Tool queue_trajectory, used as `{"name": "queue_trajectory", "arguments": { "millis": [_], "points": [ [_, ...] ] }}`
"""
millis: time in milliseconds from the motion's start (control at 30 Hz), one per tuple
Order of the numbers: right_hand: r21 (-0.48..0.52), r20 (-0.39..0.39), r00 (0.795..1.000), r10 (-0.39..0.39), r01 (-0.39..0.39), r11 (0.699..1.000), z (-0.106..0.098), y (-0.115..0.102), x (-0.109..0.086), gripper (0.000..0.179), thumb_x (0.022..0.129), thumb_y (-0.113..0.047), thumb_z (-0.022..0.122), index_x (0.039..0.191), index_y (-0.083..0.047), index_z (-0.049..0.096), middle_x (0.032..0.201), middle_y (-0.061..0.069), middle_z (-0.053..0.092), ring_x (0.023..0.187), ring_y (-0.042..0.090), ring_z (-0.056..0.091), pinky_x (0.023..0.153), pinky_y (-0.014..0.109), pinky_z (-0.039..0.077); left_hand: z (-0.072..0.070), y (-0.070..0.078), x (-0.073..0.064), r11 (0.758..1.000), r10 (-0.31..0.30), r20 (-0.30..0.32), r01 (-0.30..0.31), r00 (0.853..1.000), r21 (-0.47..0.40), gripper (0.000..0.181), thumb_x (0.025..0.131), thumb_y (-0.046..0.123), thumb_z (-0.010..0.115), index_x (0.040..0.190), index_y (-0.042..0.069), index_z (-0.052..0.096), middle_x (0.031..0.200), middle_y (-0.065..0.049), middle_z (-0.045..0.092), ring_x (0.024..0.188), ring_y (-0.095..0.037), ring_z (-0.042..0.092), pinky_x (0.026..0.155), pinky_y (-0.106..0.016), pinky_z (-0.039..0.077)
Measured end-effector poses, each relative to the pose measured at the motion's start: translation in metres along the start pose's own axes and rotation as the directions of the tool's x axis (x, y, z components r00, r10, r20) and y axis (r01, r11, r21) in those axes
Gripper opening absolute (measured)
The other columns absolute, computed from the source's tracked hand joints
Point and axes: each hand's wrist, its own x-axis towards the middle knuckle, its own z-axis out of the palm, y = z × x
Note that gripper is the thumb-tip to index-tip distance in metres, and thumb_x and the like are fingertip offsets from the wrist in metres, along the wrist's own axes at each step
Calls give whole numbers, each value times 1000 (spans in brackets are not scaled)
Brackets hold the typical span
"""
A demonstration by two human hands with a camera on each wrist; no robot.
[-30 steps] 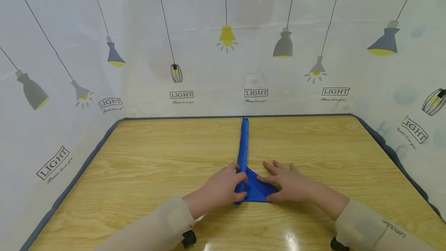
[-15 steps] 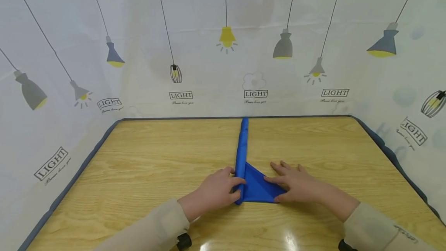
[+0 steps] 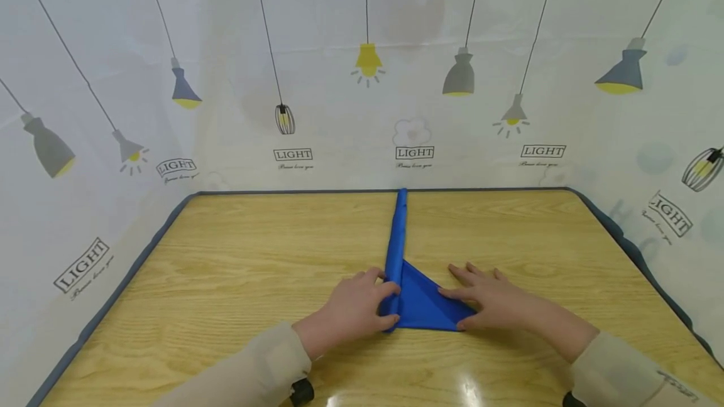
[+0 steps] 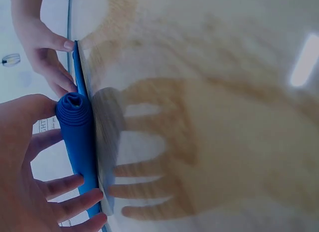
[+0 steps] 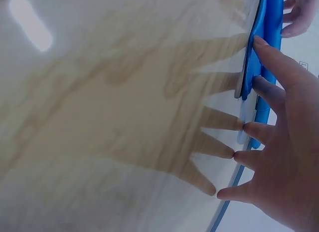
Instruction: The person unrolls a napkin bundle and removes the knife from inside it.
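Your blue cloth [image 3: 423,306] is lying at the middle of the table [image 3: 254,256], partly wound into a long, narrow roll [image 3: 397,237] that is running from near your hands to the far edge. Its near end is showing tight, coiled layers in the left wrist view. To the right of the roll, a smooth, flat triangular flap [image 3: 430,297] is spreading over the wood-grained, glossy tabletop, its straight near edge facing you.

Your left hand [image 3: 351,306] is holding the roll near its close end, the fingers [image 4: 67,209] bending over it with gaps between them and the thumb touching the coiled end. Your right hand [image 3: 503,300] is resting at the flap's outer corner; its thumb and index finger are touching the cloth, and the other fingers are splaying apart beyond it, close to the tabletop.

Beige sleeves [image 3: 266,357] are covering your forearms, with a black device [image 3: 301,391] showing beneath the left cuff. Around the table, a pale backdrop [image 3: 339,5] is standing on the far side and both flanks, bearing printed hanging lamps and the word LIGHT, with a dark border running along its bottom. Your hands are covering parts of the roll and the flap's corner.
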Motion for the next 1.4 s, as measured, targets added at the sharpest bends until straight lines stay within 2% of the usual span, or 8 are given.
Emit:
{"name": "queue_trajectory", "arguments": {
  "millis": [167,300,533,867,1033,1200,1300,1400],
  "points": [
    [18,4,1000,6,-6,1000,-1,3,-5,70,83,-62,64,145,-33,48,159,13,19,143,46,11,99,76,13,0,0,-2,999,50,6,-50,999,-3,38,94,44,59,130,34,62,132,-9,52,108,-23,58,81,-40,51],
    [19,-10,1000,-6,6,1000,-2,4,-8,70,83,-62,65,145,-32,49,159,14,20,142,47,13,98,77,14,-1,0,-3,999,53,-5,-53,999,-6,35,93,44,60,126,32,65,129,-8,54,107,-22,57,81,-39,51],
    [15,-14,1000,-8,8,1000,-4,9,-12,70,83,-62,65,144,-32,49,159,15,21,142,47,12,99,76,14,0,-1,-5,1000,15,9,-15,1000,-23,44,91,54,60,129,30,60,120,-2,57,101,-19,56,79,-38,50],
    [40,3,1000,-29,29,999,-9,21,-17,68,85,-56,67,145,-29,49,159,17,19,143,46,9,101,75,11,1,-9,-7,999,-5,30,6,1000,-47,44,91,51,63,128,27,60,119,-1,56,100,-16,54,82,-36,49],
    [-2,-33,999,-36,36,999,-10,11,-7,72,86,-63,60,146,-25,48,158,15,22,143,46,13,102,74,13,-3,-8,-4,1000,30,-10,-30,1000,-1,43,91,51,63,126,25,63,127,-5,53,106,-21,56,83,-39,50],
    [-62,-54,999,6,-9,998,-4,-2,14,79,83,-72,55,148,-29,43,158,14,23,143,45,16,101,75,14,-5,-6,7,995,60,13,-60,998,79,47,92,55,59,129,26,63,137,-8,49,119,-26,52,91,-43,48],
    [-54,-17,1000,23,-24,998,-2,-8,22,82,82,-71,58,149,-29,42,158,15,22,142,47,14,100,76,13,-5,-6,14,983,127,48,-132,991,130,48,93,56,56,131,28,62,141,-7,46,125,-27,46,96,-45,45],
    [-7,33,999,38,-38,999,-1,-12,27,83,82,-67,62,150,-26,40,159,15,18,142,50,11,99,77,12,-5,-9,17,962,199,87,-212,976,175,46,94,56,55,132,31,61,144,-5,44,130,-27,42,98,-47,43]
  ]
}}
